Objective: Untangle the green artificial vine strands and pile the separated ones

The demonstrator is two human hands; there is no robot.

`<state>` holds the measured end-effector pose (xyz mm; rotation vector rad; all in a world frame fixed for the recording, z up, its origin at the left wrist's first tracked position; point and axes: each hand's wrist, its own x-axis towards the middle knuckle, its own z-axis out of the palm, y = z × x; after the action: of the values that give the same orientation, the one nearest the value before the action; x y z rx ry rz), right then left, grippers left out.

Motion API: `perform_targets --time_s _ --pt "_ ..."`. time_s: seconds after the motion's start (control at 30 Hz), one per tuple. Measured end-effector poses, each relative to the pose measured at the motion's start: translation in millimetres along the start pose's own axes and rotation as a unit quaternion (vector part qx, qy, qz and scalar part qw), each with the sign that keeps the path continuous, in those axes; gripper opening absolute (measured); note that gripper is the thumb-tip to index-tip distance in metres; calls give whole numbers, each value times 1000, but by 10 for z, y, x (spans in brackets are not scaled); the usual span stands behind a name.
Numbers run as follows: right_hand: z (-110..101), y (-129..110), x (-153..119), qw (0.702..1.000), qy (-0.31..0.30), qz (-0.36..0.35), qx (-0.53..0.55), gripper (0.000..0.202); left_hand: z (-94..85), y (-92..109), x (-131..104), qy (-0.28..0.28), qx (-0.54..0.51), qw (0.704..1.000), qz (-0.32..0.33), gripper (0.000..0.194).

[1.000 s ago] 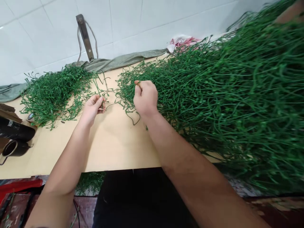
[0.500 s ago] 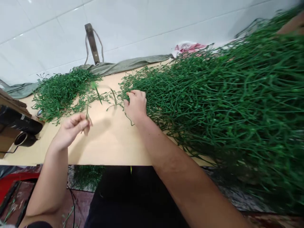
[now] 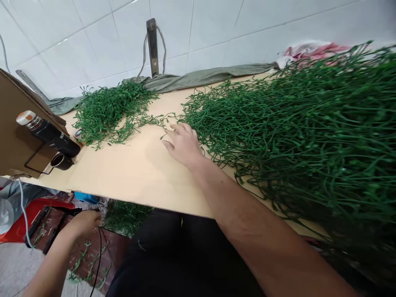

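Note:
A large heap of long thin green stems with small buds at their tips, like flowering chives (image 3: 291, 123), covers the right side of the tabletop (image 3: 123, 173). My right hand (image 3: 184, 142) rests at the heap's left end, fingers apart and thumb out, touching the table and a few stem tips. I see nothing held in it. My left hand (image 3: 89, 220) hangs below the table's front edge, near more green stems (image 3: 126, 216) under the table. Its fingers are small and blurred, so what they hold does not show. A smaller pile of short green pieces (image 3: 108, 109) lies at the back left.
A black vacuum flask (image 3: 57, 138), a dark cup (image 3: 62, 161) and a cardboard box (image 3: 18, 140) stand at the left. A grey-green cloth (image 3: 201, 77) runs along the tiled wall. A pink and white cloth (image 3: 312, 53) lies behind the heap. Stem scraps litter a reddish-brown surface (image 3: 116, 249) below.
My left hand has gone from above the table, where it pinched a stem, down below the front edge. My right hand stays by the heap, its fingers now more spread. The view has swung left.

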<state>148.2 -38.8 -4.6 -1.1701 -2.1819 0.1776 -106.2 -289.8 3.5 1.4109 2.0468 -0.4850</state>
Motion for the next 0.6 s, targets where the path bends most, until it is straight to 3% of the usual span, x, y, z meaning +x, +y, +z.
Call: perform_targets --time_s 0.1,0.23,0.43,0.5,0.6 --pt "53 47 10 998 -53 -9 -29 38 103 -95 124 -20 49 998 -40 32" --pt "52 215 95 991 -90 47 -90 40 -30 -4 12 -23 -19 998 52 37" --pt "-30 510 234 976 -90 134 -146 45 -771 566 -368 -66 -71 959 267 37" --pt "-38 565 252 974 -79 156 -147 45 -1042 808 -304 -55 -75 939 331 32" --pt "-36 592 255 973 -64 166 -147 43 -1381 1196 86 65 -102 920 372 28"
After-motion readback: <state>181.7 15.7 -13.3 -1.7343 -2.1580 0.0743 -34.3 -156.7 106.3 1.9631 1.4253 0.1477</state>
